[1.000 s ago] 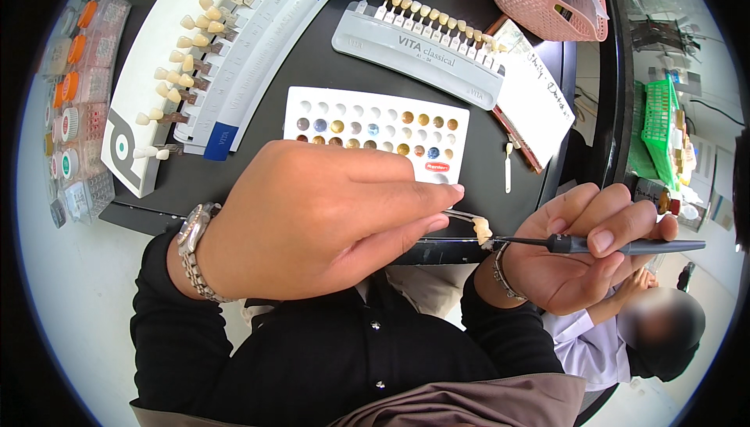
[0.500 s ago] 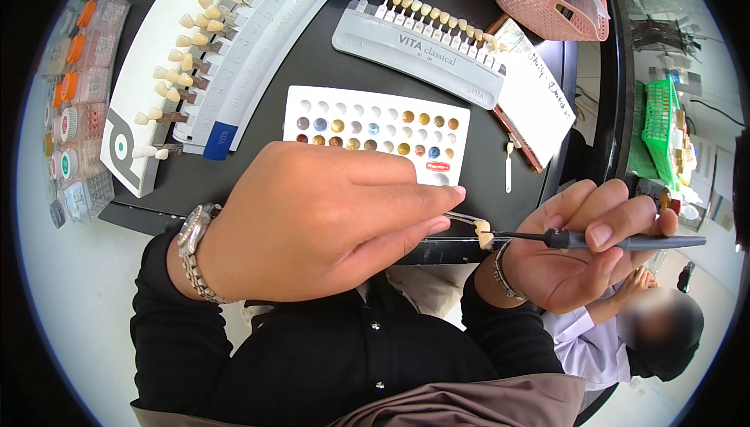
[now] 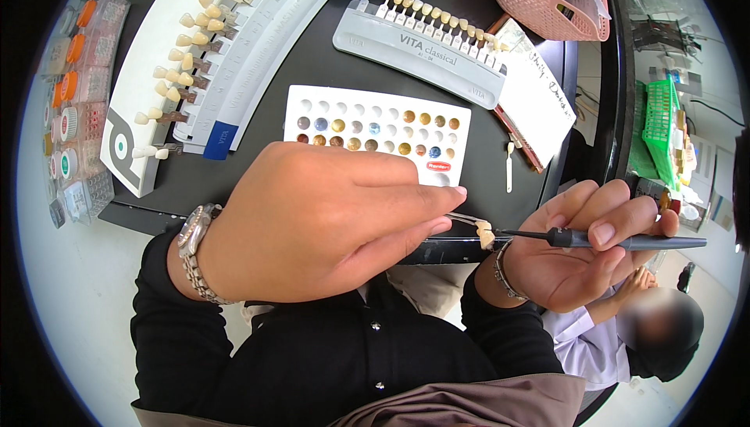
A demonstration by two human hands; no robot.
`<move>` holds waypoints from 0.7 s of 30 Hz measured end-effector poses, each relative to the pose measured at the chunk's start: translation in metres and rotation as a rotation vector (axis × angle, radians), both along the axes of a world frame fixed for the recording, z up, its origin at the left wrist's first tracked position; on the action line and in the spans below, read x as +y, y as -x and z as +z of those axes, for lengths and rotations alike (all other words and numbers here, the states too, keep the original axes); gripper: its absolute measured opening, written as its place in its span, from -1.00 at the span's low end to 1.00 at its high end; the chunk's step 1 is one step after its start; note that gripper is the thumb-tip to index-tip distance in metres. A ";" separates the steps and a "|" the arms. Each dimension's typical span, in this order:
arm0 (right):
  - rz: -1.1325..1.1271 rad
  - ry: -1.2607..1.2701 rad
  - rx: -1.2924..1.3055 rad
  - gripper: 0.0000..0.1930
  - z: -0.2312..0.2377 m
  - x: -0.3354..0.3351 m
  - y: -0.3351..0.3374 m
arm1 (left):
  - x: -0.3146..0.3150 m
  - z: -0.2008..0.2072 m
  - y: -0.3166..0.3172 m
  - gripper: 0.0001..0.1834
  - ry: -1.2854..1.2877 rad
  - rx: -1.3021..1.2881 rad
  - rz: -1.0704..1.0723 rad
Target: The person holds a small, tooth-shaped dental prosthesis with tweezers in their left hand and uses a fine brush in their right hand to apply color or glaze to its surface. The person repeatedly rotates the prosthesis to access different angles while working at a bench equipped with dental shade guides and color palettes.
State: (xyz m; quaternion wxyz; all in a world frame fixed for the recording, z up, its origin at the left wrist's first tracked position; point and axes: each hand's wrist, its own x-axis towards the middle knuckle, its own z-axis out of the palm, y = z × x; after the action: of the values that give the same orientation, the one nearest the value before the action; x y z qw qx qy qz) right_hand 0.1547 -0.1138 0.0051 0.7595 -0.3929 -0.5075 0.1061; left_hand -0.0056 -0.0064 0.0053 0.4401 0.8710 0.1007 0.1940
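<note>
My left hand (image 3: 320,220) is closed on thin metal tweezers (image 3: 466,217), with only their front ends showing past my fingers. At their tips sits a small cream-coloured dental crown (image 3: 485,235) with a tooth shape. My right hand (image 3: 564,277), palm turned up, pinches the dark handle of a fine brush (image 3: 576,239) between thumb and fingers. The brush tip points left at the crown's right side, very close to it; whether it touches cannot be made out. Behind my left hand lies a white palette (image 3: 447,107) with round wells of coloured pastes, partly covered by that hand.
A grey tooth shade guide (image 3: 422,56) lies behind the palette, a larger one (image 3: 258,75) on a white board at left. Clear boxes (image 3: 82,114) line the left edge. A white notepad (image 3: 535,103), small white stick (image 3: 509,169) and pink basket (image 3: 539,5) are right. Another person (image 3: 594,341) sits lower right.
The brush tip has drawn back slightly to the right from the crown. The crown has shifted and turned a little at the tweezer tips. Both hands keep nearly the same place.
</note>
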 end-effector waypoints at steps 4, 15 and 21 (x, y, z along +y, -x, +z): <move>0.029 -0.005 0.026 -0.56 -0.003 0.004 0.002 | 0.000 -0.002 0.003 -0.78 0.002 0.012 0.019; 0.052 -0.002 -0.005 -0.56 -0.001 0.001 0.000 | 0.001 0.000 0.002 -0.77 0.001 0.014 0.000; 0.030 0.009 -0.003 -0.52 -0.001 -0.001 -0.003 | 0.001 0.000 0.001 -0.77 -0.006 0.013 0.003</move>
State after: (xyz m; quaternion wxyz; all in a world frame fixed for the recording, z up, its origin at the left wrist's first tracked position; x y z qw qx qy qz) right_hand 0.1575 -0.1143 0.0043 0.7552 -0.3889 -0.5141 0.1192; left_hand -0.0065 -0.0057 0.0052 0.4365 0.8733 0.1044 0.1894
